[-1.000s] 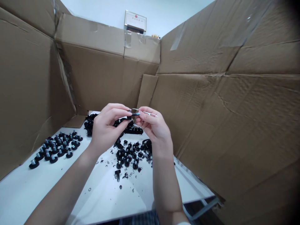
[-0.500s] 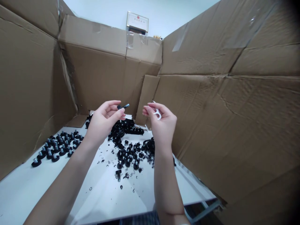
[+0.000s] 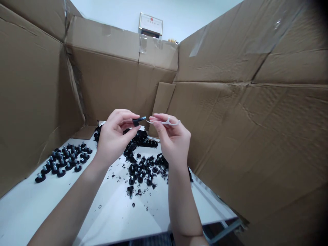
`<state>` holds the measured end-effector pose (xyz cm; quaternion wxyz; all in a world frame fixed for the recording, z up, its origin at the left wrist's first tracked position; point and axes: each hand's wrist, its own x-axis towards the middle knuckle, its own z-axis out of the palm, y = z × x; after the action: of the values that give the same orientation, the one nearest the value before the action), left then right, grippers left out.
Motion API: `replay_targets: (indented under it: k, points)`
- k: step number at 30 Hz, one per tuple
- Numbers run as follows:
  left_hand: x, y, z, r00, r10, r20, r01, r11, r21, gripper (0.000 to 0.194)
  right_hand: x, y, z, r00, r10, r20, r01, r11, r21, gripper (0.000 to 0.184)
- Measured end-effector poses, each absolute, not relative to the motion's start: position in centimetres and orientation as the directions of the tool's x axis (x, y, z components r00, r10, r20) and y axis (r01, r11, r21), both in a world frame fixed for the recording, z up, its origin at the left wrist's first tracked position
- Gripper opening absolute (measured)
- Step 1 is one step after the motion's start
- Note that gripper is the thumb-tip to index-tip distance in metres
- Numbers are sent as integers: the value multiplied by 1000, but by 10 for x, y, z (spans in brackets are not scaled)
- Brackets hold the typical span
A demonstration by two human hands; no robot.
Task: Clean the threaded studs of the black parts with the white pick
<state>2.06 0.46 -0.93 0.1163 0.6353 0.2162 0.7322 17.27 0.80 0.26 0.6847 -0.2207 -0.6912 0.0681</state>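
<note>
Between the thumb and fingers of my left hand [image 3: 116, 135] is a black-headed screw [image 3: 139, 120], its metal tip pointing right. A dark sleeve or coating covers part of its shank. My right hand [image 3: 174, 140] pinches a slim white floss pick [image 3: 167, 122], the pointed end towards the screw's tip and the forked end over my palm. Point and screw tip are very close; I cannot tell whether they touch. Below, more black-headed screws [image 3: 140, 171] stand in a cluster among small black rings and scraps [image 3: 146, 191].
At the left, a group of black-headed screws [image 3: 64, 159] stands stud-up on the white table [image 3: 115, 218]. A dark heap of black parts [image 3: 140, 138] lies behind my hands. Tall cardboard walls [image 3: 115, 78] enclose the left, back and right sides.
My right hand has turned and moved slightly left, bringing the floss pick level with its point at the screw. My left hand has shifted the screw a little to the right.
</note>
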Motion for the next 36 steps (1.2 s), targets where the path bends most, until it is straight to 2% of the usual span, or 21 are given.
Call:
replay_targets:
  k: [9,13,18,22,25,28,31,34,36]
  points:
    - [24,0,-9,-129,386,913,139,-905,402,25,168,4,2,80,384,920,164,905,-392,3]
    - [25,-2,-9,-131,387,913,152,-902,404,23,167,4,1,75,356,931,218,906,-364,5]
    - [26,-1,-11,-139,400,906,148,-896,419,25,167,6,-1,38,270,962,338,903,-267,6]
    - [26,-3,-10,-145,456,878,88,-878,470,25,168,7,-1,28,252,967,321,914,-248,7]
    - [26,-6,-8,-171,558,812,-29,-827,562,23,169,6,1,55,268,962,224,936,-273,6]
    - [25,-9,-6,-184,652,735,-140,-758,637,25,169,5,2,160,290,944,137,940,-312,11]
    - [25,-10,-5,-155,715,681,-219,-697,682,27,166,5,3,197,399,896,36,910,-413,17]
    - [28,-10,-5,-100,753,651,-322,-643,695,26,160,6,3,142,519,843,-73,855,-514,11]
    - [31,-10,-6,-80,756,650,-364,-629,687,24,157,7,3,141,572,808,-128,820,-558,17]
